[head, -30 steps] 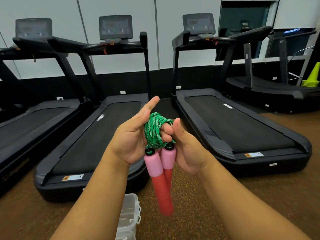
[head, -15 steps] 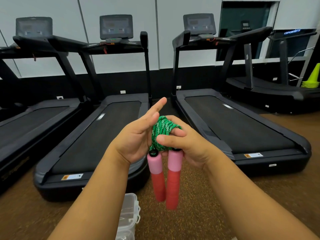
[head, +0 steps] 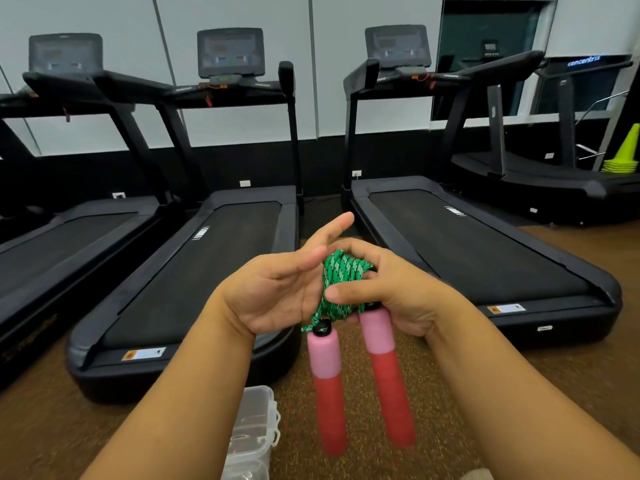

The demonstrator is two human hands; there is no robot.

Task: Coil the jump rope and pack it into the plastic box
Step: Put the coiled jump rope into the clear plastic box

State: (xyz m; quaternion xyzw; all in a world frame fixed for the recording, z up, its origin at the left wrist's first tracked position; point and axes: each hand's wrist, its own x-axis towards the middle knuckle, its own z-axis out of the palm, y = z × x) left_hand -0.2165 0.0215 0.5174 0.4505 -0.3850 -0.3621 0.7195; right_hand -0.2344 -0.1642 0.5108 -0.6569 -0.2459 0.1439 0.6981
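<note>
The person stands in front of a row of treadmills (head: pixel 214 258) and holds the jump rope (head: pixel 341 282) in the air with both hands, at about chest height. The green cord is wound into a tight bundle between the 2 palms. The right hand (head: pixel 391 292) is closed around this bundle: its thumb presses on the near side of the cord and its other fingers wrap over the top and the far side. The left hand (head: pixel 277 296) lies flat against the left side of the bundle, with the palm turned to the cord and the fingers stretched out and a little spread, the index finger pointing up and away. It does not grip anything.

The 2 handles (head: pixel 327 386) hang down from the bundle, side by side but apart, each pink at the top and red below. The right one looks a little blurred.

The plastic box (head: pixel 254 431) stands on the brown floor (head: pixel 346 358) below the left forearm, well under the rope; it is clear and has a lid with clips on its side. A stack of yellow-green cones (head: pixel 623 154) is at the far right.
</note>
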